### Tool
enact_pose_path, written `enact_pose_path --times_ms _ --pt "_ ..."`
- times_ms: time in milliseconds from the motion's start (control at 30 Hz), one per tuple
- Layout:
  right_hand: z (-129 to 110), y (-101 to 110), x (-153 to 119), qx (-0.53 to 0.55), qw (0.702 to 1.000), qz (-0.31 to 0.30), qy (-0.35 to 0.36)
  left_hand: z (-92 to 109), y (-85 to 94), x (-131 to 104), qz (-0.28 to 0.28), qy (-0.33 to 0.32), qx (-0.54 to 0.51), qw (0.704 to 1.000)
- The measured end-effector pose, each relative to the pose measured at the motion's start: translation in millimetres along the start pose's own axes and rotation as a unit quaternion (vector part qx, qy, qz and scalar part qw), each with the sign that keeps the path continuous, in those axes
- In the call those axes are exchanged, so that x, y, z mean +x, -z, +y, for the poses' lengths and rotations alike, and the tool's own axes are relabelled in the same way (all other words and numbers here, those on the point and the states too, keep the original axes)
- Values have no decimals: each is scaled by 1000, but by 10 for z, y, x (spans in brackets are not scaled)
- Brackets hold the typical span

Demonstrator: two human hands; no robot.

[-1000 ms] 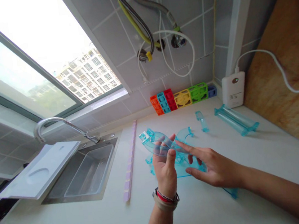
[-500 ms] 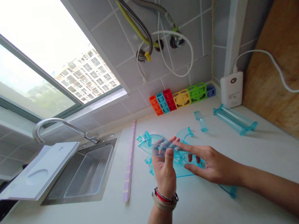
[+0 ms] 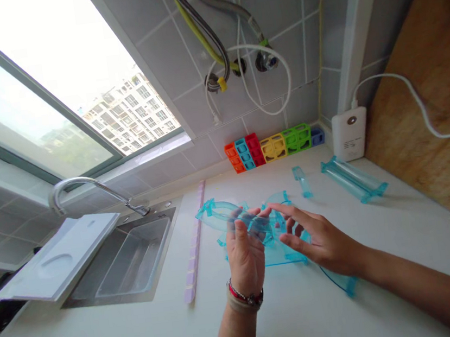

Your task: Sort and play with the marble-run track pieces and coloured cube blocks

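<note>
A curved, see-through blue plastic piece [image 3: 219, 211], with a clip-like end at its left, lies in my left hand [image 3: 246, 256]. My thumb presses on its near side and the fingers wrap behind it. My right hand [image 3: 322, 241] is close by on the right, its index finger stretched toward the piece's right end and its thumb apart. I cannot tell if that fingertip touches. Underneath and behind the hands, more blue plastic parts [image 3: 279, 255] lie on the white counter [image 3: 300, 312], partly hidden. Another curved blue part [image 3: 343, 284] sits below my right wrist.
A small blue part [image 3: 302, 182] and a long blue trough [image 3: 353, 179] lie at the right. Colored plastic blocks [image 3: 274, 148] line the wall beside a white device [image 3: 350, 134]. Left are a pale purple strip [image 3: 194, 249] and a sink [image 3: 148, 281] with a white board [image 3: 61, 257].
The held curved piece has turned and shifted left in my left hand, its clip end now farther left. My right hand has moved slightly right and its fingers have spread.
</note>
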State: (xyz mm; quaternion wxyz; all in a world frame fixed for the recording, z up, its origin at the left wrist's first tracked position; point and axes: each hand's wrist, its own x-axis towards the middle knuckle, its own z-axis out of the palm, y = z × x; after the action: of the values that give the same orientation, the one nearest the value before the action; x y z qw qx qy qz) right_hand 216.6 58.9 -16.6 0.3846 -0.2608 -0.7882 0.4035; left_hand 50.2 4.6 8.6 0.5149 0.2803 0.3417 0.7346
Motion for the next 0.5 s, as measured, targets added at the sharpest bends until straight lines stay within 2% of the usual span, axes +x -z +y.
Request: enact_pose_path --times_ms 367,500 --pt "-5 19 -3 54 997 51 22 17 -14 -21 -11 13 -14 1000" --pt "-13 27 -1 65 996 48 32 11 -12 -23 -20 7 -12 1000"
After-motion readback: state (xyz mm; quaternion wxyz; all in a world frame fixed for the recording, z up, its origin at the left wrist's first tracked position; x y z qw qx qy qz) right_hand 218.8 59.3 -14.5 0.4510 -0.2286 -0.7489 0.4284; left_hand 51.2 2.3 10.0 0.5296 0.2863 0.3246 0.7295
